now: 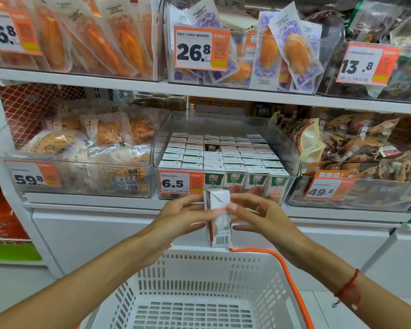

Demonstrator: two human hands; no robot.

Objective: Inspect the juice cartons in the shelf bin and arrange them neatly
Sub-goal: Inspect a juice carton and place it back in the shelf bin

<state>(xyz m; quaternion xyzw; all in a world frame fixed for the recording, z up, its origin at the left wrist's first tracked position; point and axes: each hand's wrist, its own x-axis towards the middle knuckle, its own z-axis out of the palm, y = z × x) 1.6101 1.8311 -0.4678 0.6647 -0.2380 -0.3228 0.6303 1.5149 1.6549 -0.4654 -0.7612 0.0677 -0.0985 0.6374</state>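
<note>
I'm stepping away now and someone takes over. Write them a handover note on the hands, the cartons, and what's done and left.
Left hand and right hand: both grip one small white juice carton with a barcode, held upright in front of the shelf, above the white slotted plastic basket with an orange handle.
Clear plastic shelf bin with the 6.5 price tag: cartons stand in tidy rows; one gap in the third row from the back exposes a green carton face.
Done: one carton pulled out for inspection.
Left: finish checking it, return it to the gap, square the rows.

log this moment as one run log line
phase: inspect | held: juice carton, upright, in left hand and right hand | above: white basket | bin: gap in carton rows
</note>
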